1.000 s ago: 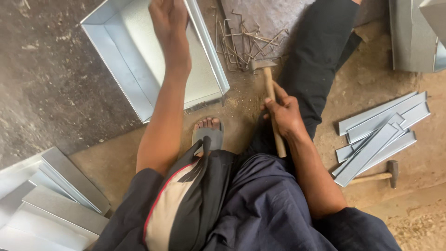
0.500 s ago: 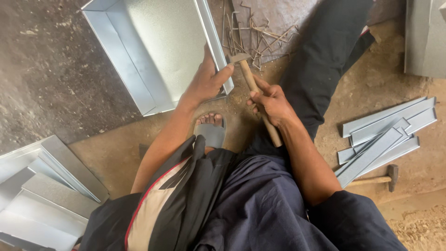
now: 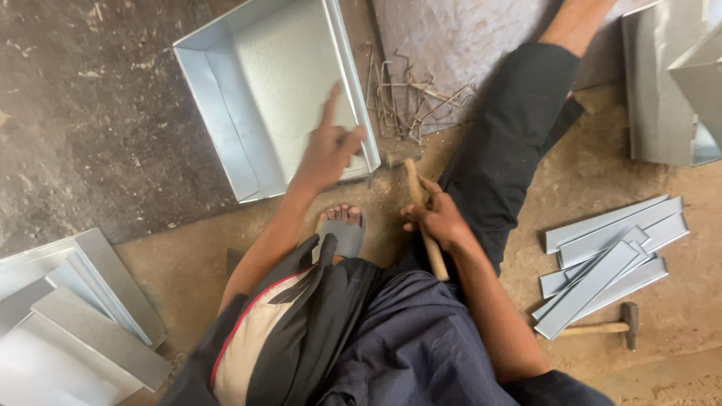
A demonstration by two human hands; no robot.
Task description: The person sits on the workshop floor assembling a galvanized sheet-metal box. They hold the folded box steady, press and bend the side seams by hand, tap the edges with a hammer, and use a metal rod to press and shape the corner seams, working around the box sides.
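Right hand (image 3: 438, 219): clenched around the wooden handle of the hammer (image 3: 423, 225), gripping at mid-handle. The head end lies beyond the fist, close to the near right corner of the sheet-metal tray (image 3: 226, 135); the head itself is hard to make out.

Left hand (image 3: 329, 154): released, grasping nothing, index finger extended, hovering over the tray's right wall, ahead and to the left of the hammer grip. Whether it touches the metal cannot be determined.

Between the two hands, nearer the body, a foot in a grey sandal (image 3: 342, 233) rests on the ground just short of the tray's near edge.

Recommended practice: press the free hand flat on the tray wall, clear of the strike point. Shift the grip toward the handle end for control. Strike squarely along the folded edge.

Beyond the grip lies a tangle of bent wire (image 3: 410, 101). Well right of it, flat metal strips (image 3: 609, 259) and a second hammer (image 3: 605, 325).
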